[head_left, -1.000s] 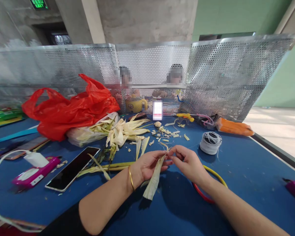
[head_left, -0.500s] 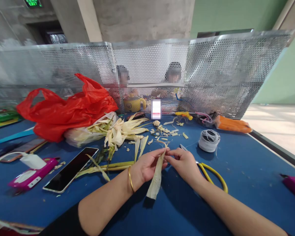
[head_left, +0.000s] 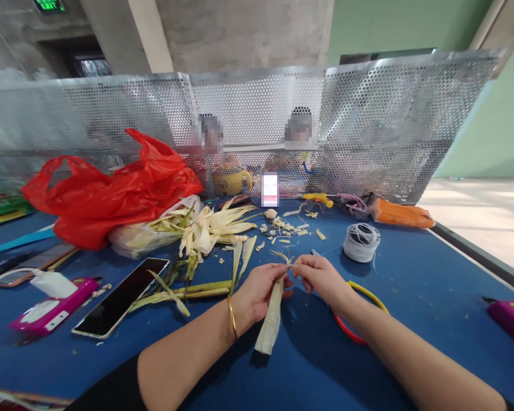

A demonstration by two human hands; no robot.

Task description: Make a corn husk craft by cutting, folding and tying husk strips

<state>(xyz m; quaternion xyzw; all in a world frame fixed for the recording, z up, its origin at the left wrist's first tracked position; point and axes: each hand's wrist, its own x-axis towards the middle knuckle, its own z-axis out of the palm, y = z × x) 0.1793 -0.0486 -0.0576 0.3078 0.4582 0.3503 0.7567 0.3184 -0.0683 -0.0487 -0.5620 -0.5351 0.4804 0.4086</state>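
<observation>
My left hand (head_left: 262,292), with a gold bangle at the wrist, pinches a pale corn husk strip (head_left: 272,321) near its frayed upper end. The strip hangs down over the blue table. My right hand (head_left: 319,278) is closed at that frayed end, fingertips pressed together; whatever thin piece they hold is too small to make out. Scissors (head_left: 370,295) with yellow and red handles lie partly under my right forearm. A spool of white thread (head_left: 362,242) stands beyond my right hand.
A heap of husks (head_left: 212,228), a red plastic bag (head_left: 124,191) and a phone (head_left: 122,297) are on the left. Husk scraps (head_left: 282,225) lie ahead, before a perforated metal screen (head_left: 257,97). An orange packet (head_left: 402,214) and a magenta device (head_left: 512,319) are on the right.
My right hand has shifted slightly away from my left fingertips and up, and its forearm covers the scissors differently, showing the red handle. The whole view has moved slightly.
</observation>
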